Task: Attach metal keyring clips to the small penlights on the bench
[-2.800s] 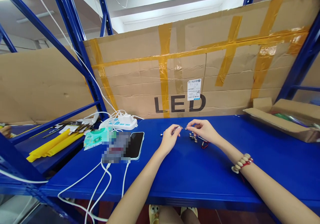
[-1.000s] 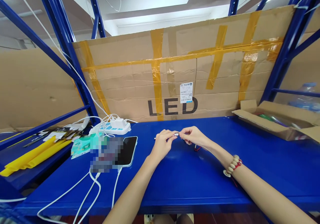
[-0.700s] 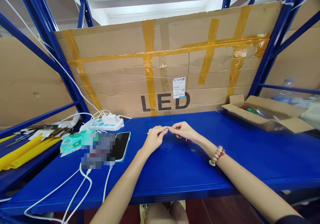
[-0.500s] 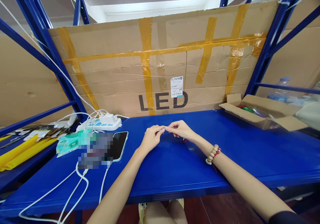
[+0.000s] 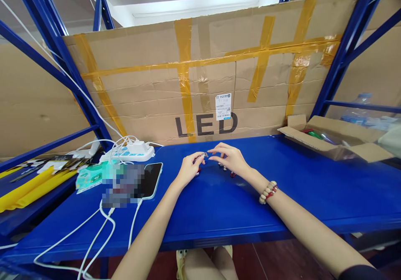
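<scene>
Between thumb and forefinger, my left hand [image 5: 189,167] pinches a small shiny piece [image 5: 205,155], too small to name. My right hand [image 5: 230,158] hovers just to its right, thumb and fingers apart, with nothing visible between them. On the blue table under that hand lie several small pale bits [image 5: 223,167] and a small dark red item [image 5: 232,174], partly hidden by the hand. Another small red-and-white piece [image 5: 198,172] rests beside my left fingers.
To the left are a phone [image 5: 153,180], a blurred patch, a green packet [image 5: 90,176] and a white power strip [image 5: 147,153] with trailing cables. An open cardboard box [image 5: 326,146] stands at the back right. A taped cardboard panel [image 5: 150,100] closes off the back.
My hands were together at the small piece; now my right fingers have spread and drawn away from it. The piece stays in my left fingers, and the small items below show more.
</scene>
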Demonstrator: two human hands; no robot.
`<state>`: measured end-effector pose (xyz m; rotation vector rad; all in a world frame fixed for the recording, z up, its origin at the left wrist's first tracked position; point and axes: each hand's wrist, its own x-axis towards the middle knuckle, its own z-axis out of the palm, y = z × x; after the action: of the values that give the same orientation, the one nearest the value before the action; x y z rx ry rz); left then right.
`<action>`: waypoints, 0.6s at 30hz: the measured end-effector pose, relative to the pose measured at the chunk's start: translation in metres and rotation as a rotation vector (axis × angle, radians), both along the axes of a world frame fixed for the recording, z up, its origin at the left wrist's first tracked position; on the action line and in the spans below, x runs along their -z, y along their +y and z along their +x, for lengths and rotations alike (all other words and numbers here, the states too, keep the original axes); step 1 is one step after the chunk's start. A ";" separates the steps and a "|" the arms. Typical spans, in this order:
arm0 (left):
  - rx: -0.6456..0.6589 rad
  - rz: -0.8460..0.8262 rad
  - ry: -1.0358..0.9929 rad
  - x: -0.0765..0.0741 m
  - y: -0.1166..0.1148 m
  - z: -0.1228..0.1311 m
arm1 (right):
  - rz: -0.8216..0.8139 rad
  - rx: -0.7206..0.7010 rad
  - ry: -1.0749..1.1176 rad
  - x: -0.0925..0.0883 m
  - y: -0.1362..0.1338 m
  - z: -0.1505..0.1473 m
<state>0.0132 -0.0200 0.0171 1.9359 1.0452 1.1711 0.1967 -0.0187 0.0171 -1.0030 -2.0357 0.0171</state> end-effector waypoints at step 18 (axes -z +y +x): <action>0.001 0.028 -0.002 0.003 0.005 0.000 | -0.005 0.046 -0.020 -0.003 0.000 0.004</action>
<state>0.0130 -0.0146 0.0144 1.9563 1.0321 1.1921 0.2006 -0.0189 0.0205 -1.0566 -2.0309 -0.0122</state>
